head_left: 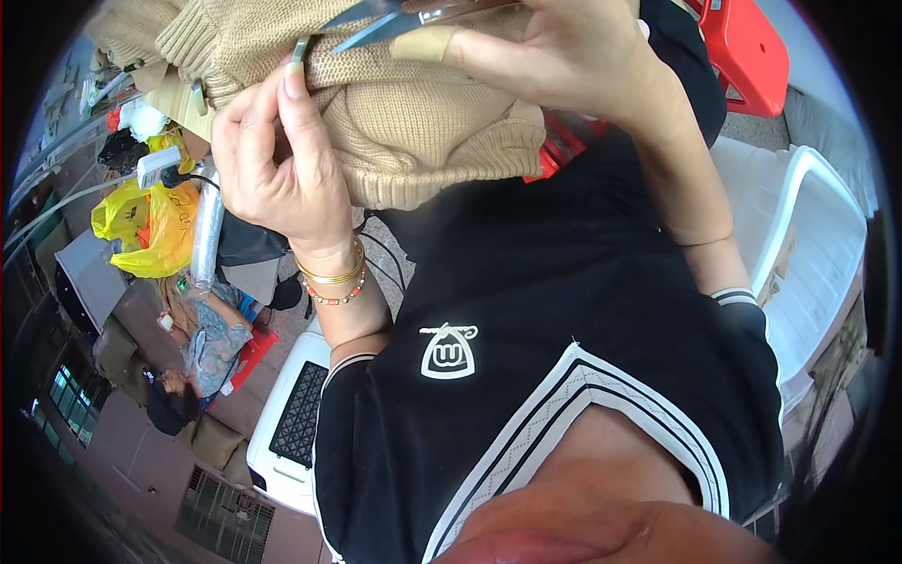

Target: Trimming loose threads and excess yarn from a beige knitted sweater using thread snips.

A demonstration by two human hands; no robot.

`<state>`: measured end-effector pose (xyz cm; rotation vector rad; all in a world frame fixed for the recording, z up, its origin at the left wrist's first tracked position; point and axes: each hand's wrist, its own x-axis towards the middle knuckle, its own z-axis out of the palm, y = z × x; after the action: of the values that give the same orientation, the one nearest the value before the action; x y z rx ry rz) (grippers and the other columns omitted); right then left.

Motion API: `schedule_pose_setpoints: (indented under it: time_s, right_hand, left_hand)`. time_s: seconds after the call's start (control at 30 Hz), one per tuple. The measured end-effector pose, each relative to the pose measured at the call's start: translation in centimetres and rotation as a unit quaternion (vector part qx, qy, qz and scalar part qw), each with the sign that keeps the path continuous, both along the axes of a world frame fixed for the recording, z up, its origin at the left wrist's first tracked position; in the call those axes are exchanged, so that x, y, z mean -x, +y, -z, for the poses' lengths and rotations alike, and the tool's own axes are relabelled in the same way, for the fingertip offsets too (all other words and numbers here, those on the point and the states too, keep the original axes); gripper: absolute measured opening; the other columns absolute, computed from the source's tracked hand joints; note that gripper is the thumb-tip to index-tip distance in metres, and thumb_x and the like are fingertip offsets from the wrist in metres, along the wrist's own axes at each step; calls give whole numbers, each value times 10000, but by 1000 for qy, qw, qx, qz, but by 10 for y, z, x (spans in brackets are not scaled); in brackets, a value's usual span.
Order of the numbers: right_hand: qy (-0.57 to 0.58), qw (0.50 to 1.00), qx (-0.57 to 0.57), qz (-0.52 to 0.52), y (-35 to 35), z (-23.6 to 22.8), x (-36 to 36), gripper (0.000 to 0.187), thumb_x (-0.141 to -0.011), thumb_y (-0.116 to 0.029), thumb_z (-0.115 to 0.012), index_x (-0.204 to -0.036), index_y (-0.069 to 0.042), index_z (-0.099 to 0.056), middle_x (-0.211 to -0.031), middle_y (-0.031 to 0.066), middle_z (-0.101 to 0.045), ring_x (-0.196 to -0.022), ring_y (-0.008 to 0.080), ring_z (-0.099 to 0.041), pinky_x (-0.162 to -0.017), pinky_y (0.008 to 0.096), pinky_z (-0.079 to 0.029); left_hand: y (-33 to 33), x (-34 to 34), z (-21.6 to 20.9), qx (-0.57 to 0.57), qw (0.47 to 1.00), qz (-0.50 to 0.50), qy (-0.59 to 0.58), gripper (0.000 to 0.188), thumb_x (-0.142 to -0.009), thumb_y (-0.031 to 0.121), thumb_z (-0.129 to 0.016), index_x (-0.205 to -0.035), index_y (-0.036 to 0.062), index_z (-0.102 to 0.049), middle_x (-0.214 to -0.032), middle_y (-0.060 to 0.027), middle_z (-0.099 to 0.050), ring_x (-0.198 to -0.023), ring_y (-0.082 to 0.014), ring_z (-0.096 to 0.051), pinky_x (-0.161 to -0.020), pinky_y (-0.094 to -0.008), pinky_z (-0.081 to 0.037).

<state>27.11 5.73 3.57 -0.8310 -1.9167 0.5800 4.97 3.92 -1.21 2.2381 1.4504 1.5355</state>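
While the left hand (282, 169) pinches tan knitwear (404, 122), right hand (568, 56) holding scissors (376, 32), blades parted near the fabric, tan wrap (423, 43) on the right thumb.

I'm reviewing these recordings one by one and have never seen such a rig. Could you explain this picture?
No machine here: a person works bare-handed. The single view comes from a head-worn camera looking down, so its left is the person's left. The wide fisheye lens bends straight edges. A tan knitted garment lies in front; what supports it is mostly hidden. The right hand has its grip on a scissors-like tool, blades over the garment. The left hand is at the garment near the blades; whether it pinches anything is hard to tell. Around are a yellow plastic bag and a white container.
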Motion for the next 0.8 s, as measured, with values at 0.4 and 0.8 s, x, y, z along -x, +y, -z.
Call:
schedule_pose_setpoints:
  time_s: [0.4, 0.8]
  right_hand:
    - [-102, 986, -110, 72, 11, 12, 10, 274, -735, -100, -763, -1004, -95, -713, -845, 64, -540, -761, 238, -576, -613, 334, -460]
    - [-82, 971, -199, 106, 22, 19, 19, 316, -676, -59, -771, -986, -104, -727, -833, 37, -556, -745, 208, -581, -593, 326, -456]
  left_hand:
    - [1, 1, 0, 49, 995, 9, -89, 105, -879, 30, -711, -968, -18, -741, -869, -72, -659, -765, -121, -597, -693, -226, -463]
    - [6, 3, -3, 29, 994, 18, -100, 109, -862, 9, -723, -968, -6, -746, -846, -60, -655, -726, -105, -590, -651, -215, -456]
